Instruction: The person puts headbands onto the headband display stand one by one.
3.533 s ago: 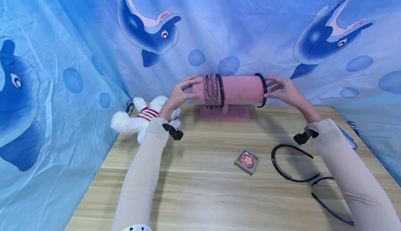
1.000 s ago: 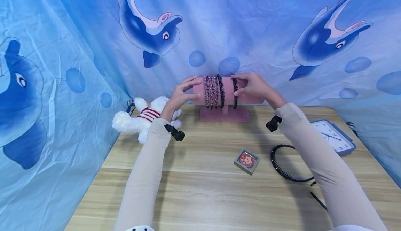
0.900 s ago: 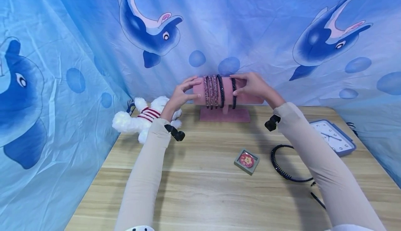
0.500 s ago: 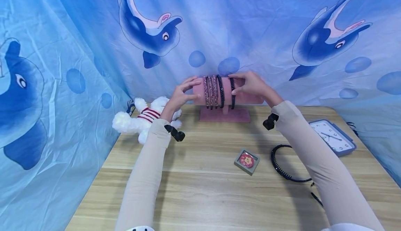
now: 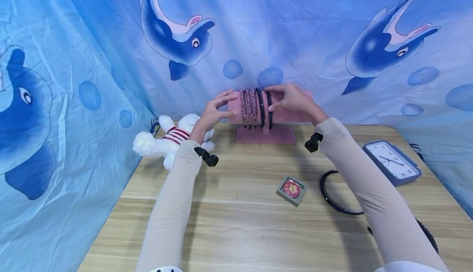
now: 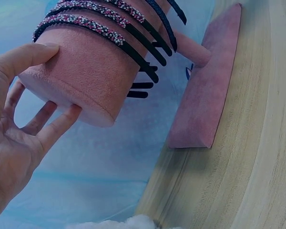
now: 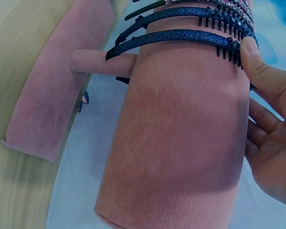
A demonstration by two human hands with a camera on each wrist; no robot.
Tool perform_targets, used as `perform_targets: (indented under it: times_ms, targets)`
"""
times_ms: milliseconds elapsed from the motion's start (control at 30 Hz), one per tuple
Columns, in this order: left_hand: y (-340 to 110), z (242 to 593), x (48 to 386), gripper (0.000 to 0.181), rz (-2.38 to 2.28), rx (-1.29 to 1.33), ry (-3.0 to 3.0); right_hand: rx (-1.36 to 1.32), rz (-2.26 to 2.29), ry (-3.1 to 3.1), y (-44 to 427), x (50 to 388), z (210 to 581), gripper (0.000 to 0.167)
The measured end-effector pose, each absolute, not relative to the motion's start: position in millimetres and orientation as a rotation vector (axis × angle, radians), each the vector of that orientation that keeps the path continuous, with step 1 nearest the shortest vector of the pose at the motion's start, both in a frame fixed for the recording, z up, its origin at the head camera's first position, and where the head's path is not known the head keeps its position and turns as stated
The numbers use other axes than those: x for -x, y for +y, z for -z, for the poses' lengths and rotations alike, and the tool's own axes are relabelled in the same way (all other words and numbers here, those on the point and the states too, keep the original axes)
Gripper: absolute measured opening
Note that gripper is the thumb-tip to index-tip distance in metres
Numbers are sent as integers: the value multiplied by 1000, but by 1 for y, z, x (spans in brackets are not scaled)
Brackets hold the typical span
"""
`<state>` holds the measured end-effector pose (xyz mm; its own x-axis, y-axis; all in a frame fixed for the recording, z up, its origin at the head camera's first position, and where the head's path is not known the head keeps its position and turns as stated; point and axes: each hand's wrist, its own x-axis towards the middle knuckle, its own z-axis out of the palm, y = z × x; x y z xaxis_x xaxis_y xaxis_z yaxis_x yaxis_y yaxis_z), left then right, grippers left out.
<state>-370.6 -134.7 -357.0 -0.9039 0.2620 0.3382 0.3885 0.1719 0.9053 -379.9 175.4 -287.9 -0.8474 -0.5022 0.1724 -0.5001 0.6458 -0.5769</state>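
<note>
A pink plush headband stand (image 5: 286,134) stands at the back of the table, its horizontal roll (image 7: 181,119) carrying several headbands. Glittery pink headbands (image 5: 249,108) sit toward the left end, with a dark sparkly headband (image 5: 262,110) to their right. My left hand (image 5: 210,114) grips the roll's left end; in the left wrist view the thumb is on top and fingertips touch the end face. With my right hand (image 5: 295,99) I pinch a second dark toothed headband (image 7: 171,37) around the roll, close beside the first dark one. Some right fingers are hidden behind the roll.
A white plush toy (image 5: 151,144) lies beside my left forearm. A small framed box (image 5: 291,190) lies mid-table. On the right are a blue clock (image 5: 392,161), a black headband (image 5: 327,194) and another headband (image 5: 428,235) partly covered by my right sleeve.
My right hand has slid the dark headband leftward along the roll, from its right end to close beside the other dark headband. My left hand has stayed at the roll's left end.
</note>
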Motion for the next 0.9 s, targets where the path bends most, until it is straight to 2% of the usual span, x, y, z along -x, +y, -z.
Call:
perform_targets:
  times_ms: [700, 900]
  targets:
    - [-135, 359, 369, 57, 1846, 635, -2328, 951, 999, 2817, 169, 376, 293, 80]
    - [-136, 355, 372, 59, 1859, 641, -2352, 1013, 1017, 2779, 172, 375, 292, 86]
